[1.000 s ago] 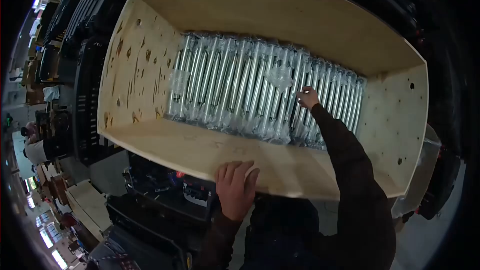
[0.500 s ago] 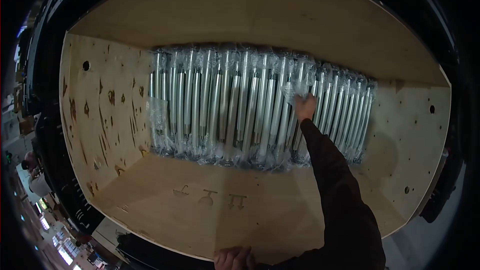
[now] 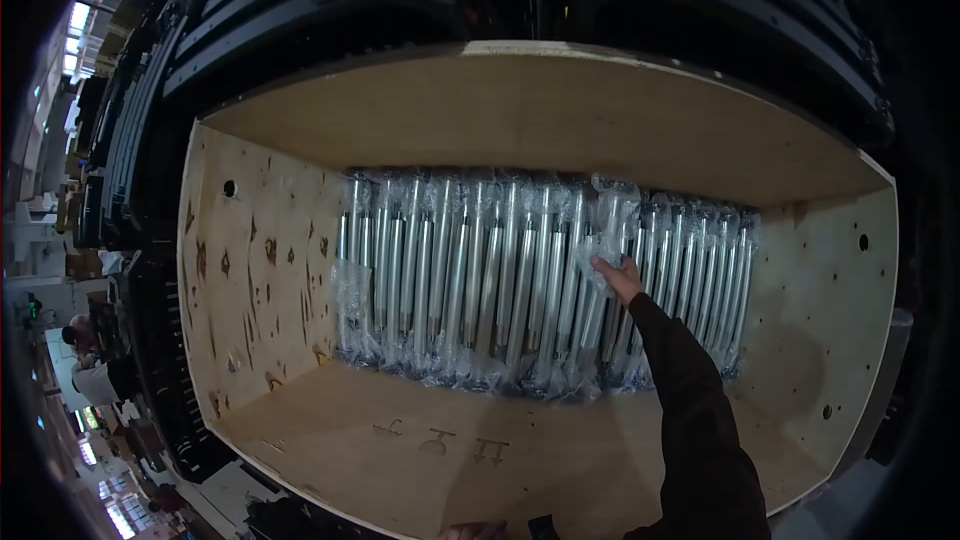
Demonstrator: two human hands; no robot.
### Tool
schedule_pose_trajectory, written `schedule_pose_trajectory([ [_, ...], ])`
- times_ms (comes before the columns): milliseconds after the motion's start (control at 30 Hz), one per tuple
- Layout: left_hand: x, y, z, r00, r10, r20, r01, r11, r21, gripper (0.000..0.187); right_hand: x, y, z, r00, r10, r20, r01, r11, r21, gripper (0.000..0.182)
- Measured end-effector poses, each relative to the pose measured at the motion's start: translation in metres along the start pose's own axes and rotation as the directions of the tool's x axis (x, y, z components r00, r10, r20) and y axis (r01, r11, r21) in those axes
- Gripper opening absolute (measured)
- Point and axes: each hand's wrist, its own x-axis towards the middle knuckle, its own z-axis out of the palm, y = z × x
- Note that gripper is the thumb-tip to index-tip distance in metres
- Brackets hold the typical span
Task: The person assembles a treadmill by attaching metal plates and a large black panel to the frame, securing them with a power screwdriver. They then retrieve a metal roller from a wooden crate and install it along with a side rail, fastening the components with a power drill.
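Inside a deep wooden crate (image 3: pixel 330 435) lies a row of shiny metal rods (image 3: pixel 527 285), with clear bubble wrap at their upper and lower ends. My right hand (image 3: pixel 624 282) reaches down into the crate, right of the row's middle. Its fingers are closed on a piece of clear bubble wrap (image 3: pixel 597 265) lying over the rods. Whether a rod is also in the grasp is hidden. My left hand (image 3: pixel 472 532) rests at the crate's near rim, its fingers over the edge, mostly cut off by the bottom of the view.
Tall plywood walls surround the rods, and the left wall (image 3: pixel 250 285) has knots and a round hole. Dark metal frames (image 3: pixel 320 25) stand behind the crate. Far left, a person (image 3: pixel 95 365) is beside a work surface in a cluttered hall.
The view has shifted, so the crate sits lower and more of the frames behind shows. My right hand stays at the bubble wrap, and less of my left hand is visible.
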Motion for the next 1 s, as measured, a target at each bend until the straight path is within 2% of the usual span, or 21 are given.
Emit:
schedule_pose_trajectory([
  [167, -0.001, 0.034, -0.025, 0.996, 0.065, -0.062, -0.068, 0.996, -0.052, 0.048, -0.110, -0.111, 0.012, 0.929, -0.242, 0.279, 0.243, 0.969, 0.032, 0.056],
  [200, 0.000, 0.041, -0.031, 0.993, 0.082, -0.082, -0.087, 0.994, -0.061, 0.049, -0.141, -0.144, 0.019, 0.868, -0.374, 0.327, 0.347, 0.928, 0.138, 0.048],
  [267, -0.004, 0.060, -0.047, 0.986, 0.108, -0.131, -0.118, 0.990, -0.077, 0.051, -0.184, -0.190, 0.031, 0.790, -0.451, 0.416, 0.373, 0.891, 0.258, 0.044],
  [333, 0.049, 0.074, -0.079, 0.914, 0.363, -0.181, -0.364, 0.931, 0.028, 0.062, -0.242, -0.235, 0.042, 0.702, -0.569, 0.427, 0.425, 0.817, 0.389, 0.043],
  [367, 0.065, 0.096, -0.098, 0.897, 0.388, -0.213, -0.388, 0.921, 0.041, 0.062, -0.266, -0.250, 0.045, 0.657, -0.599, 0.459, 0.428, 0.797, 0.427, 0.042],
  [400, 0.080, 0.119, -0.119, 0.968, 0.223, 0.115, -0.140, 0.861, -0.489, 0.058, -0.287, -0.259, 0.049, 0.643, -0.638, 0.424, 0.444, 0.761, 0.473, 0.040],
  [433, 0.084, 0.136, -0.134, 0.843, 0.224, 0.488, 0.291, 0.574, -0.765, 0.054, -0.307, -0.278, 0.036, 0.620, -0.664, 0.417, 0.474, 0.741, 0.476, 0.040],
  [467, 0.078, 0.145, -0.143, 0.846, 0.241, 0.475, 0.269, 0.576, -0.772, 0.054, -0.333, -0.295, 0.015, 0.488, -0.702, 0.519, 0.714, 0.663, 0.226, 0.040],
  [500, 0.071, 0.152, -0.150, 0.822, 0.249, 0.512, 0.279, 0.608, -0.743, 0.049, -0.362, -0.309, -0.003, 0.377, -0.676, 0.633, 0.881, 0.472, -0.021, 0.040],
  [533, 0.061, 0.156, -0.154, 0.793, 0.251, 0.555, 0.293, 0.642, -0.709, 0.044, -0.397, -0.316, -0.017, 0.233, -0.870, 0.434, 0.971, 0.235, -0.051, 0.039],
  [600, 0.022, 0.168, -0.148, 0.885, 0.184, 0.428, 0.168, 0.731, -0.661, 0.039, -0.437, -0.314, -0.050, 0.349, -0.925, 0.149, 0.916, 0.370, 0.153, 0.046],
  [667, -0.012, 0.155, -0.130, 0.862, 0.148, 0.485, 0.240, 0.723, -0.648, 0.042, -0.451, -0.314, -0.081, 0.230, -0.973, 0.037, 0.969, 0.225, -0.100, 0.053],
  [733, -0.051, 0.150, -0.111, 0.927, 0.140, 0.347, 0.076, 0.838, -0.541, 0.046, -0.451, -0.301, -0.093, 0.345, -0.924, 0.163, 0.938, 0.336, -0.084, 0.061],
  [767, -0.069, 0.146, -0.100, 0.939, 0.180, 0.293, -0.028, 0.889, -0.457, 0.049, -0.457, -0.297, -0.095, 0.424, -0.866, 0.266, 0.903, 0.385, -0.188, 0.057],
  [800, -0.086, 0.144, -0.091, 0.919, 0.200, 0.340, -0.029, 0.895, -0.446, 0.049, -0.460, -0.289, -0.100, 0.492, -0.791, 0.363, 0.869, 0.467, -0.161, 0.052],
  [833, -0.104, 0.143, -0.081, 0.932, 0.245, 0.267, -0.102, 0.884, -0.456, 0.049, -0.465, -0.274, -0.104, 0.549, -0.702, 0.453, 0.822, 0.552, -0.142, 0.048],
  [867, -0.125, 0.142, -0.071, 0.937, 0.289, 0.198, -0.169, 0.869, -0.466, 0.049, -0.476, -0.249, -0.103, 0.580, -0.738, 0.344, 0.811, 0.560, -0.167, 0.041],
  [900, -0.141, 0.137, -0.066, 0.926, 0.098, 0.365, 0.057, 0.918, -0.392, 0.051, -0.485, -0.227, -0.104, 0.598, -0.768, 0.230, 0.801, 0.564, -0.200, 0.035],
  [933, -0.157, 0.130, -0.056, 0.905, 0.128, 0.407, 0.044, 0.921, -0.387, 0.051, -0.494, -0.205, -0.106, 0.642, -0.763, 0.082, 0.760, 0.647, 0.066, 0.031],
  [967, -0.173, 0.123, -0.048, 0.927, 0.151, 0.343, -0.029, 0.942, -0.334, 0.051, -0.501, -0.182, -0.109, 0.685, -0.727, -0.056, 0.697, 0.630, 0.341, 0.029],
  [1000, -0.187, 0.117, -0.040, 0.946, 0.173, 0.272, -0.096, 0.956, -0.276, 0.052, -0.510, -0.160, -0.115, 0.603, -0.786, -0.134, 0.790, 0.568, 0.230, 0.028],
])
